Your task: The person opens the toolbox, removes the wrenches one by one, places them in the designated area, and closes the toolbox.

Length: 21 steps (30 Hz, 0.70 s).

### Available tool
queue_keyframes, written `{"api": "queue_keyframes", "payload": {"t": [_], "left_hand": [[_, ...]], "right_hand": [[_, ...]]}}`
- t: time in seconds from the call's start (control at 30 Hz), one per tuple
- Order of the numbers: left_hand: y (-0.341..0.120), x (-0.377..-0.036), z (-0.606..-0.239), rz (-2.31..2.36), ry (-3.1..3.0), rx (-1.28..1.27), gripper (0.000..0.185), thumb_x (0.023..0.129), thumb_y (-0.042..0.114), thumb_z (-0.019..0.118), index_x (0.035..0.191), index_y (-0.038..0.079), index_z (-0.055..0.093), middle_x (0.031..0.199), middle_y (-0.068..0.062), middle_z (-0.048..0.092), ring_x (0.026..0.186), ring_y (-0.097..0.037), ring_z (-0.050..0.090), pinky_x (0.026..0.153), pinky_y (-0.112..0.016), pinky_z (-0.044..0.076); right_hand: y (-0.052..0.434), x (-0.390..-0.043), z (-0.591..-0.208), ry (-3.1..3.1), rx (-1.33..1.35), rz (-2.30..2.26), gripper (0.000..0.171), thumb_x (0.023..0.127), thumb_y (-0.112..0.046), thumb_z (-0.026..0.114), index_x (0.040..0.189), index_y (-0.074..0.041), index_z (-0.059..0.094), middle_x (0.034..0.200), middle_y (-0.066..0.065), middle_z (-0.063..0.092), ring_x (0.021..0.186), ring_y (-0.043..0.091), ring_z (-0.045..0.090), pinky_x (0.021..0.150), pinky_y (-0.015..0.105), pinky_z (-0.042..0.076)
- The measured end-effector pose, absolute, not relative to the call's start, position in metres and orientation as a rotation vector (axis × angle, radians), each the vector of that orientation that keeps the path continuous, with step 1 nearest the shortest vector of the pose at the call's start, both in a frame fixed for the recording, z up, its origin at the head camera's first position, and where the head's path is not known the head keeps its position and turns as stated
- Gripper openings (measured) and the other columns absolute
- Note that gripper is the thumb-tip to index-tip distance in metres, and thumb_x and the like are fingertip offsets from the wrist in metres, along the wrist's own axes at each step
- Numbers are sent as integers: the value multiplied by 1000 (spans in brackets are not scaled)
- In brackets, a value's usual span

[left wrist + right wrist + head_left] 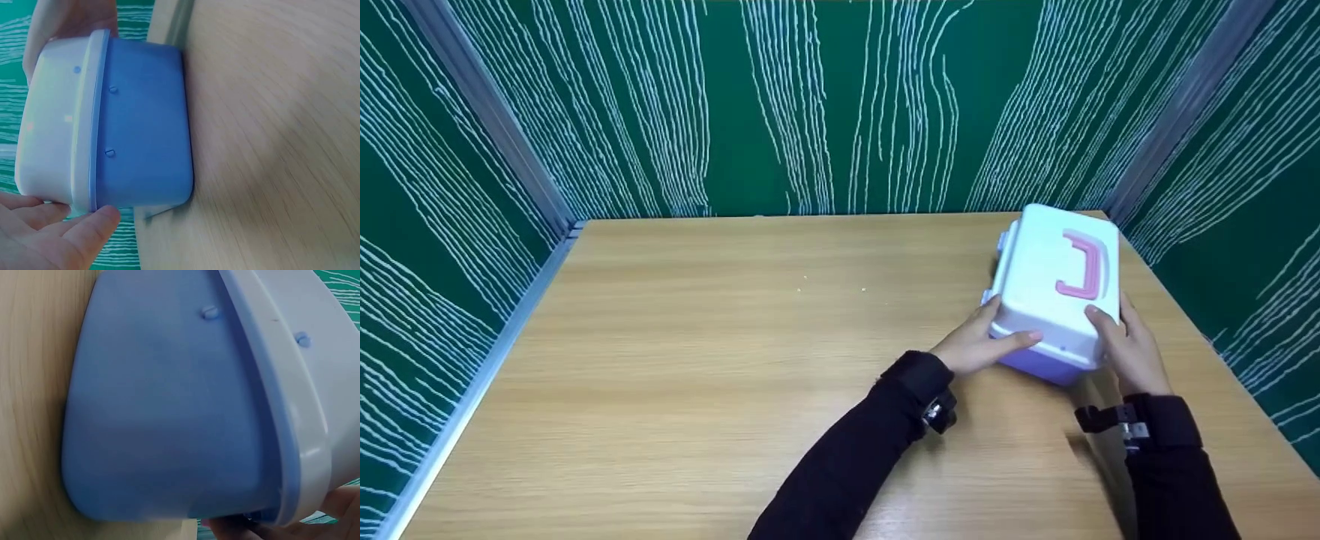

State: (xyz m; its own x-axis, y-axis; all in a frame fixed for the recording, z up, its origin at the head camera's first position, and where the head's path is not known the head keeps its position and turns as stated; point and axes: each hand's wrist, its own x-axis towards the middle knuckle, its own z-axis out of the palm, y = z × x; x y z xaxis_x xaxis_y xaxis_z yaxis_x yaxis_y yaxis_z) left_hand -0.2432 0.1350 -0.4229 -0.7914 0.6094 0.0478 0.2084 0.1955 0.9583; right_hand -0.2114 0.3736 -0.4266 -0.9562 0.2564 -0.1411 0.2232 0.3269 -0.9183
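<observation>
A plastic box (1050,277) with a white lid, a pink handle (1084,262) and a blue base stands at the back right of the wooden table (697,337). My left hand (986,337) grips its near left corner, thumb laid across the lid's front edge. My right hand (1125,341) grips the near right corner, thumb on top of the lid. The left wrist view shows the box (140,124) end-on, with the left hand (50,236) at the lid's rim. Blue base of the box (169,410) fills the right wrist view, the right hand (334,517) at its lower edge.
Green walls with white wavy lines (840,105) close in the table on three sides. A metal rail (472,390) runs along the table's left edge. The box stands close to the right wall and back corner. Bare wood spreads left of the box.
</observation>
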Motion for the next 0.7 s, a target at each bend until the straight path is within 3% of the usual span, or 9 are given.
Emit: {"api": "queue_keyframes", "payload": {"t": [0.4,0.7], "left_hand": [[114,-234,-428,1618,2348,684,80,89,49,66,154,22,29,151,-6,41,130,-15,48,107,-33,41],[97,-223,-428,1599,2460,569,87,87,53,66,154,13,27,151,-13,38,131,-21,49,108,-37,42]], "right_hand": [[348,-217,-428,-2547,-413,1774,87,96,-59,46,157,-25,-6,165,8,-9,150,39,0,118,62,14],[329,-221,-432,-2537,-207,1711,74,101,-51,39,158,-23,0,165,10,2,150,36,7,120,58,11]]}}
